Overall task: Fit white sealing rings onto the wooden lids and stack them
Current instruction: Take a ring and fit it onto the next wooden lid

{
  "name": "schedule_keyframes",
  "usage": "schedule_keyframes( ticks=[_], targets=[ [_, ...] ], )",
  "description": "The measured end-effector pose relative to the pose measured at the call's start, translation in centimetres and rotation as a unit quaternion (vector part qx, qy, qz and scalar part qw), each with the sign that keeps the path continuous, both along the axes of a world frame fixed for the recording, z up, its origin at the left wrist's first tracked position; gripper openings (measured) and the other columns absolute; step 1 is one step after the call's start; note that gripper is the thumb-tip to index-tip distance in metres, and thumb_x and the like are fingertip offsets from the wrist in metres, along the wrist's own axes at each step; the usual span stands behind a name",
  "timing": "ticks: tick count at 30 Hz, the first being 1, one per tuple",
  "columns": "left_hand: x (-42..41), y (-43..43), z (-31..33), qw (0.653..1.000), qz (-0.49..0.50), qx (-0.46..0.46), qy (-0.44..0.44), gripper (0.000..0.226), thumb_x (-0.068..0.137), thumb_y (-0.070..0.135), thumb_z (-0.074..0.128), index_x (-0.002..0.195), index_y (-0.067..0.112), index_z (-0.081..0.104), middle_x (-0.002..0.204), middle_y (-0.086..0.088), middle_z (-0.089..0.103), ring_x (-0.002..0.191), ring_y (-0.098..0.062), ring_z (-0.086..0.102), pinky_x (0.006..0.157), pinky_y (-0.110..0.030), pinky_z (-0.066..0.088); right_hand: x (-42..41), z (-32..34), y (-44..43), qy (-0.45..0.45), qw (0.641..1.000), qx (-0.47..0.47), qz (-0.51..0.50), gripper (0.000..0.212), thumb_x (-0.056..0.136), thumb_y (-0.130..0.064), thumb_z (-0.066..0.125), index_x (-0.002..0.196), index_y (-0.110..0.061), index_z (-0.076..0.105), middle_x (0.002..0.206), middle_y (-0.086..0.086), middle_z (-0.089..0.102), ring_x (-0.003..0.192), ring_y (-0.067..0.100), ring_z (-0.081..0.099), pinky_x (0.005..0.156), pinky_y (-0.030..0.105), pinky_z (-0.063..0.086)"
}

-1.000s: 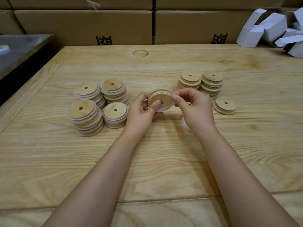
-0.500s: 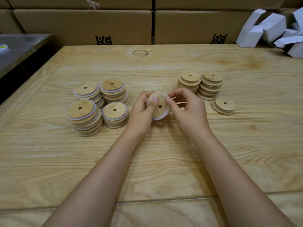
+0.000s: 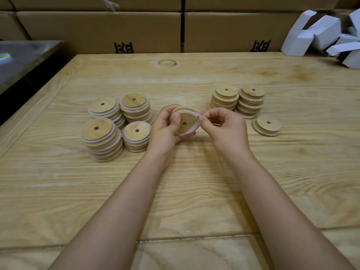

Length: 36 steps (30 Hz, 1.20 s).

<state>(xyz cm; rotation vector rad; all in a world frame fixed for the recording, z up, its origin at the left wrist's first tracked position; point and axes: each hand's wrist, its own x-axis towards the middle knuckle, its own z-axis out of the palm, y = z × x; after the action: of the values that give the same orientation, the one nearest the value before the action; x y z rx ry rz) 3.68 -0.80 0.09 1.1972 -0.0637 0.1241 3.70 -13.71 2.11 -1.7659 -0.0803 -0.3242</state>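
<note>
My left hand point(image 3: 165, 129) grips a round wooden lid point(image 3: 186, 121) with a centre hole, tilted toward me, thumb pressed on its face. A white sealing ring point(image 3: 191, 124) runs around the lid's rim, and my right hand point(image 3: 224, 129) pinches the ring at the lid's right edge, where it stands off the wood. To the left stand several stacks of lids with white rings point(image 3: 101, 139). To the right stand two stacks of bare lids point(image 3: 251, 100) and a short pile of bare lids point(image 3: 266, 125).
The work lies on a pale wooden table point(image 3: 194, 191). Cardboard boxes point(image 3: 101, 30) line the far edge. Folded white cartons point(image 3: 321, 34) sit at the back right. A grey metal surface point(image 3: 21, 57) lies beyond the table's left edge.
The lid has turned so its face shows more fully to me. My right hand has shifted to the lid's right edge, pinching the ring there.
</note>
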Motion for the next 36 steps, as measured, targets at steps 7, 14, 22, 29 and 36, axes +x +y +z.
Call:
schedule_keyframes(
  ticks=[7, 14, 22, 29, 36],
  targets=[
    [0.1, 0.3, 0.1, 0.999, -0.023, -0.023, 0.020, 0.013, 0.098, 0.009, 0.041, 0.101, 0.014, 0.052, 0.098, -0.007, 0.061, 0.084, -0.021, 0.064, 0.069, -0.038, 0.058, -0.1, 0.4, -0.3, 0.022, 0.998, 0.021, 0.050, 0.021, 0.078, -0.004, 0.067, 0.065, -0.020, 0.065, 0.075, -0.008, 0.069, 0.068, 0.001, 0.060, 0.070, 0.016, 0.050],
    [-0.2, 0.1, 0.2, 0.998, -0.053, 0.036, 0.025, 0.007, 0.095, 0.012, 0.049, 0.098, 0.015, 0.055, 0.096, -0.006, 0.063, 0.084, -0.017, 0.064, 0.072, -0.038, 0.058, 0.0, 0.1, -0.6, 0.024, 1.000, 0.001, 0.011, 0.016, 0.079, -0.008, 0.067, 0.071, -0.020, 0.060, 0.069, -0.012, 0.061, 0.060, -0.004, 0.054, 0.059, 0.013, 0.045],
    [-0.6, -0.6, 0.1, 0.991, -0.037, 0.125, -0.004, 0.010, 0.091, 0.014, 0.058, 0.101, 0.014, 0.059, 0.098, -0.006, 0.063, 0.084, -0.016, 0.065, 0.059, -0.038, 0.059, -0.6, 0.1, -0.2, -0.063, 0.987, -0.145, -0.007, 0.009, 0.081, -0.019, 0.066, 0.079, -0.022, 0.058, 0.077, -0.011, 0.061, 0.073, 0.002, 0.057, 0.066, 0.021, 0.045],
    [-0.1, 0.1, 0.1, 0.998, -0.017, 0.054, 0.018, 0.014, 0.092, 0.011, 0.055, 0.097, 0.024, 0.058, 0.098, -0.003, 0.061, 0.077, -0.012, 0.065, 0.059, -0.026, 0.055, -0.7, 0.0, 0.0, -0.105, 0.982, -0.159, -0.019, 0.007, 0.081, -0.009, 0.069, 0.078, -0.014, 0.064, 0.081, -0.012, 0.065, 0.076, 0.006, 0.062, 0.077, 0.031, 0.050],
    [0.0, 0.4, 0.0, 0.999, -0.042, 0.014, 0.012, 0.016, 0.093, 0.005, 0.050, 0.098, 0.018, 0.057, 0.094, -0.004, 0.062, 0.083, -0.022, 0.064, 0.068, -0.034, 0.058, -0.3, 0.3, -0.1, 0.001, 1.000, -0.002, 0.003, 0.024, 0.080, -0.008, 0.070, 0.066, -0.026, 0.062, 0.078, -0.009, 0.068, 0.079, 0.011, 0.065, 0.078, 0.025, 0.052]
  ],
)
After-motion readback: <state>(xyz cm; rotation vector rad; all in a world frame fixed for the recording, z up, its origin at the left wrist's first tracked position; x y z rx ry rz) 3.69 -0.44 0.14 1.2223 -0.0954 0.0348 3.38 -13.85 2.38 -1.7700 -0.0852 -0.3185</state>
